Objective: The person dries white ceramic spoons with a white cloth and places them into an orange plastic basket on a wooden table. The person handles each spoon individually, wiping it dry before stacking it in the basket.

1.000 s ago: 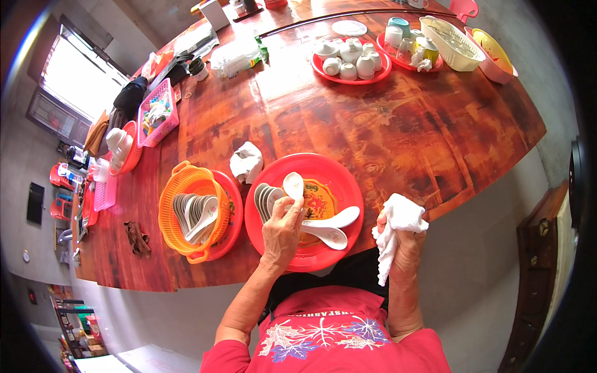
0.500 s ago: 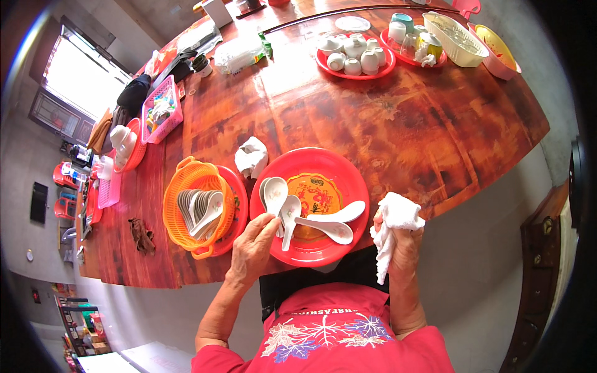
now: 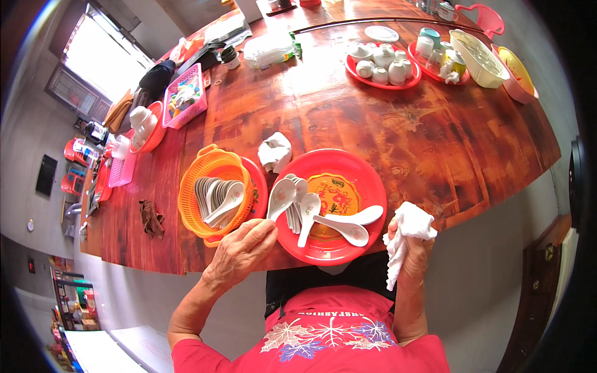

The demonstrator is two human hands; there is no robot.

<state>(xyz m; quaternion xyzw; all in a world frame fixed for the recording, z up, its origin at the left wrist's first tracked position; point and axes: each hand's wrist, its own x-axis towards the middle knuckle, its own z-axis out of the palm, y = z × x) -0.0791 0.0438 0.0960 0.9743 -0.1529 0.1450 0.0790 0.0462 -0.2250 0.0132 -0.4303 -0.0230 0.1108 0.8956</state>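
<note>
Sitting at a dark red wooden table (image 3: 385, 124), a person works over white ceramic soup spoons. At nine o'clock, an orange plastic basket (image 3: 214, 165) holds a stack of spoons (image 3: 217, 198). The left hand (image 3: 244, 248), at seven o'clock, pinches the handle of one soup spoon (image 3: 281, 196) leaning on the rim of a round red tray (image 3: 364, 177), where more spoons (image 3: 339, 224) lie. At four o'clock, the right hand (image 3: 413, 252) grips a white cloth (image 3: 407, 233). A crumpled white rag (image 3: 275, 151) sits just beyond the tray.
</note>
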